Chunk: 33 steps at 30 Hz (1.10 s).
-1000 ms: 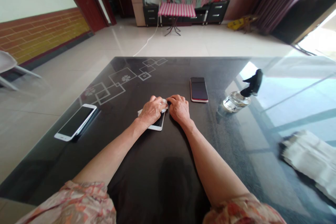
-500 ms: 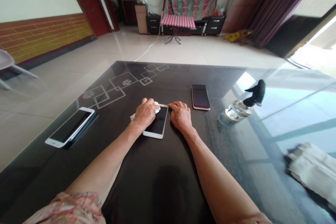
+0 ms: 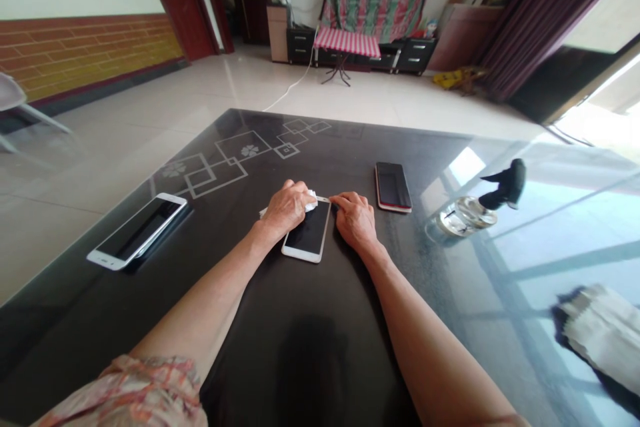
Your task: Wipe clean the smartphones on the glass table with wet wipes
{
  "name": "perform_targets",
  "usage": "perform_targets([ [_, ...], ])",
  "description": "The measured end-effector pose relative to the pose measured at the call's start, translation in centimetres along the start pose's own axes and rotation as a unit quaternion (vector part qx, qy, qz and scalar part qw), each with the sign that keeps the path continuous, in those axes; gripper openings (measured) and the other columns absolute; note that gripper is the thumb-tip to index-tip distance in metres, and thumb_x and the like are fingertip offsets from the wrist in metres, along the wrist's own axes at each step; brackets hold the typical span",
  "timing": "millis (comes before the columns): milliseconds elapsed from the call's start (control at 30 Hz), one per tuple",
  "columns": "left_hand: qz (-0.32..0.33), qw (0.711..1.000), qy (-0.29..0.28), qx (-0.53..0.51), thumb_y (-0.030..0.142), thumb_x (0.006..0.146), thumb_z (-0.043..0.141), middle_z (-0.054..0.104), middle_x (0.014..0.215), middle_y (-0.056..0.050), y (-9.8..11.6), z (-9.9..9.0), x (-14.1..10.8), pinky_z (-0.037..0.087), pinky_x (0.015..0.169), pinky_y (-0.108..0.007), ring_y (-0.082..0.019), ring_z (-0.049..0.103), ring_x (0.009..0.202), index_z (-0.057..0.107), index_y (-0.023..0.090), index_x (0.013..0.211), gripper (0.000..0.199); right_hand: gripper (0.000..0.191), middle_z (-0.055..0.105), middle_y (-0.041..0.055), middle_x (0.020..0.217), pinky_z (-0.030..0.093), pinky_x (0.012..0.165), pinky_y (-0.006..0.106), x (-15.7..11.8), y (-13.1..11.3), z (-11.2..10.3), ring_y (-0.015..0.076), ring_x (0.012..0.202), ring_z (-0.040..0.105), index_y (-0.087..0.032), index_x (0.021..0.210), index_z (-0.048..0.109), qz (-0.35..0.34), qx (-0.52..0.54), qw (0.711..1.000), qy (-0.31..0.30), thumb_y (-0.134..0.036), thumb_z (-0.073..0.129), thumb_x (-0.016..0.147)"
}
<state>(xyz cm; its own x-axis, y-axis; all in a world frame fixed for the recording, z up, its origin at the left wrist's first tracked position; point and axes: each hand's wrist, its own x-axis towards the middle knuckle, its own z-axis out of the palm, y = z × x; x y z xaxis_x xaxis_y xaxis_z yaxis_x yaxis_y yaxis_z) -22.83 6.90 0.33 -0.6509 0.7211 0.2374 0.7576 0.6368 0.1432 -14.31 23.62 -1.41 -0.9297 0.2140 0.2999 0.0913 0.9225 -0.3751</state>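
Note:
A white phone with a dark screen (image 3: 306, 235) lies face up in the middle of the dark table (image 3: 320, 153). Over its upper left part, my left hand (image 3: 290, 205) is closed on a white tissue (image 3: 311, 201); bits of the tissue show on both sides of the fingers. My right hand (image 3: 355, 217) rests on the table just right of the phone, fingers curled and the index fingertip touching its top right corner. Whether anything is under those curled fingers is hidden.
At the left lies a larger white phone (image 3: 137, 232), apparently on another one. A red-edged phone (image 3: 393, 187) lies beyond my right hand. Further right are a clear spray bottle with black nozzle (image 3: 465, 215) and a pale cloth (image 3: 603, 330).
The view has shifted slightly, so the table items appear displaced. My left hand has slid a little up and along the phone's top with the tissue; my right hand stays at the corner.

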Motion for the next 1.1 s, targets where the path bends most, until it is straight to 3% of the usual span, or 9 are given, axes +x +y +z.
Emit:
perform_targets([
  [200, -0.043, 0.999, 0.002, 0.010, 0.008, 0.089, 0.045, 0.062, 0.094, -0.006, -0.1, -0.6, -0.3, 0.039, 0.072, -0.028, -0.019, 0.047, 0.085, 0.076, 0.024, 0.083, 0.035, 0.040, 0.064, 0.0018, 0.118, 0.039, 0.085, 0.035, 0.0, 0.0, 0.0, 0.0226, 0.104, 0.051, -0.030, 0.112, 0.069, 0.005, -0.003, 1.000, -0.002, -0.015, 0.043, 0.085],
  [367, 0.055, 0.998, 0.002, 0.018, 0.017, 0.095, 0.040, 0.060, 0.096, -0.007, 2.1, 0.2, -0.1, 0.040, 0.072, -0.028, -0.020, 0.046, 0.089, 0.074, 0.026, 0.095, 0.036, 0.039, 0.064, 0.0022, 0.119, 0.039, 0.087, 0.034, 0.1, 0.0, -0.1, 0.0230, 0.106, 0.051, -0.030, 0.112, 0.070, 0.005, -0.006, 1.000, -0.003, -0.017, 0.044, 0.086],
  [467, 0.078, 0.997, 0.010, 0.004, 0.019, 0.097, 0.037, 0.060, 0.098, -0.006, 2.6, 0.6, 0.1, 0.042, 0.074, -0.029, -0.020, 0.046, 0.090, 0.074, 0.027, 0.097, 0.037, 0.040, 0.063, 0.0032, 0.120, 0.039, 0.088, 0.034, 0.1, -0.1, -0.1, 0.0232, 0.107, 0.050, -0.030, 0.113, 0.070, 0.008, -0.006, 1.000, -0.007, -0.017, 0.043, 0.087],
  [733, -0.001, 1.000, 0.004, -0.010, 0.006, 0.087, 0.043, 0.065, 0.095, -0.005, -0.4, -0.4, -0.3, 0.041, 0.074, -0.028, -0.019, 0.049, 0.084, 0.077, 0.026, 0.087, 0.040, 0.041, 0.063, 0.0042, 0.119, 0.040, 0.087, 0.035, 0.2, -0.1, -0.2, 0.0235, 0.106, 0.051, -0.030, 0.114, 0.069, 0.006, -0.004, 1.000, -0.012, -0.016, 0.043, 0.085],
  [867, -0.032, 0.999, 0.017, 0.004, 0.006, 0.085, 0.045, 0.065, 0.097, -0.005, -0.7, -0.5, -0.5, 0.040, 0.070, -0.028, -0.020, 0.049, 0.085, 0.077, 0.026, 0.084, 0.037, 0.041, 0.063, 0.0041, 0.118, 0.040, 0.087, 0.035, 0.2, 0.0, -0.1, 0.0232, 0.105, 0.051, -0.029, 0.113, 0.070, 0.007, 0.003, 1.000, -0.007, -0.016, 0.043, 0.085],
  [1100, 0.045, 0.999, 0.026, 0.001, 0.011, 0.091, 0.040, 0.063, 0.100, -0.006, 1.1, 0.6, -0.2, 0.042, 0.078, -0.029, -0.019, 0.048, 0.088, 0.077, 0.026, 0.094, 0.039, 0.040, 0.064, 0.0034, 0.118, 0.040, 0.086, 0.034, 0.2, -0.1, -0.1, 0.0226, 0.104, 0.052, -0.030, 0.112, 0.070, 0.005, 0.002, 1.000, -0.006, -0.016, 0.043, 0.086],
])
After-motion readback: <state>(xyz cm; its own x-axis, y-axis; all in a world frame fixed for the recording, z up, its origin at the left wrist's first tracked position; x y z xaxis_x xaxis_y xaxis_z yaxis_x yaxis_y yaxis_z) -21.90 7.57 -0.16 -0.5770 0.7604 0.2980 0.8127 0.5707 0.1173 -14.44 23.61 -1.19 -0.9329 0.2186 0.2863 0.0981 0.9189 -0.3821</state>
